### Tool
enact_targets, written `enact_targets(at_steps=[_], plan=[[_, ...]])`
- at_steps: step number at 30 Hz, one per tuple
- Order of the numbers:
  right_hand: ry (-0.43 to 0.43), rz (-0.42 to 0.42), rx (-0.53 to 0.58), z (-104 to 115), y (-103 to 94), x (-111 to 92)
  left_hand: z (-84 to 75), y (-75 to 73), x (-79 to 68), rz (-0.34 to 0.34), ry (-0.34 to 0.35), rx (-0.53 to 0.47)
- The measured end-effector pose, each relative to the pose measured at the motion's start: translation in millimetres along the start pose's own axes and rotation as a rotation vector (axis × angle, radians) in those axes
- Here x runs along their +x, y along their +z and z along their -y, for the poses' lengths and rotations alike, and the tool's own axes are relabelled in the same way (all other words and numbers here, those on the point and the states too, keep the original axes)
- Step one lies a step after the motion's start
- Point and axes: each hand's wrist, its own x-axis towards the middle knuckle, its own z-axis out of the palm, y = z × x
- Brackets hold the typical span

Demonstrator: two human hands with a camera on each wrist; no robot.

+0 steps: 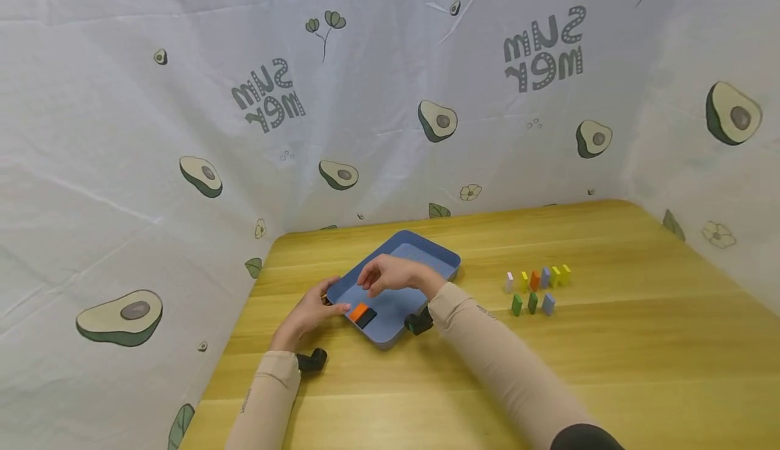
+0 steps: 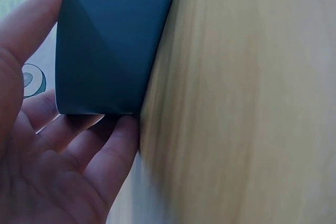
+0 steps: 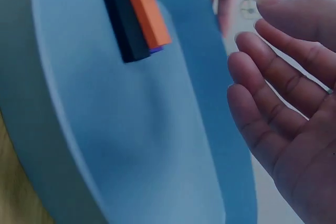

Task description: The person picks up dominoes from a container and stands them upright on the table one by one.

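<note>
A blue rectangular tray (image 1: 396,308) lies at an angle on the table. My left hand (image 1: 311,313) grips its near-left corner, thumb over the rim and fingers against the outer wall (image 2: 110,45). Inside that corner, an orange block (image 3: 148,11) and a black block (image 3: 125,23) lie side by side. A sliver of purple (image 3: 156,50) shows by the orange block's end; the rest of it is hidden. Above the tray hovers my right hand (image 1: 393,274), its fingers loosely bent and nothing between them in the right wrist view.
On the wooden table (image 1: 640,369), right of the tray, several small blocks stand upright in two rows. The back row has white, yellow, orange (image 1: 535,280) and purple ones; the front row has green (image 1: 516,304) and purple (image 1: 549,304). A printed curtain (image 1: 390,166) hangs behind.
</note>
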Motion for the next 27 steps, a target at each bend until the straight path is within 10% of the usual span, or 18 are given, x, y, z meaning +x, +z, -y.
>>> enact_targets(at_steps=[27], plan=[[0.182,0.162,-0.117,-7.6,2.0,35.1,-0.1,-2.0,2.6,-0.001,0.005,0.011]])
